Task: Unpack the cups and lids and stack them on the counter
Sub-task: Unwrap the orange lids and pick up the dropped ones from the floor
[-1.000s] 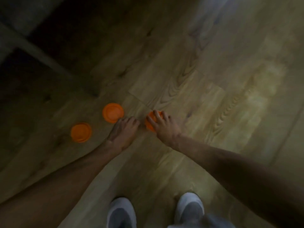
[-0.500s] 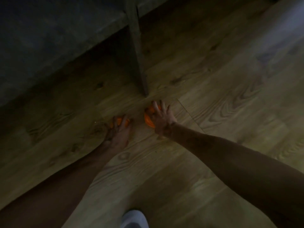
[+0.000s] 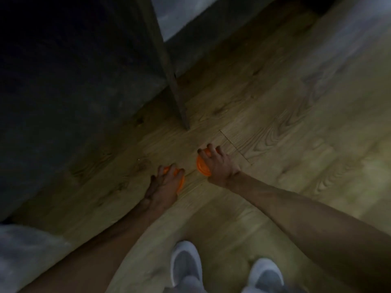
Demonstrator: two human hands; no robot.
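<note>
Both my hands are down near the wooden floor, each closed around an orange lid. My left hand grips an orange lid, of which only an edge shows under the fingers. To its right, my right hand holds another orange lid tilted on edge, its round face turned to the left. The two hands are a short gap apart. No cups are in view.
A dark counter or table top fills the upper left, with its leg reaching the floor just beyond my hands. My two white shoes stand at the bottom. A pale grey surface lies at the lower left.
One second ago two lids lay on the floor to the left while my right hand held one. My left hand has since taken hold of a lid, and the view has shifted towards the table leg.
</note>
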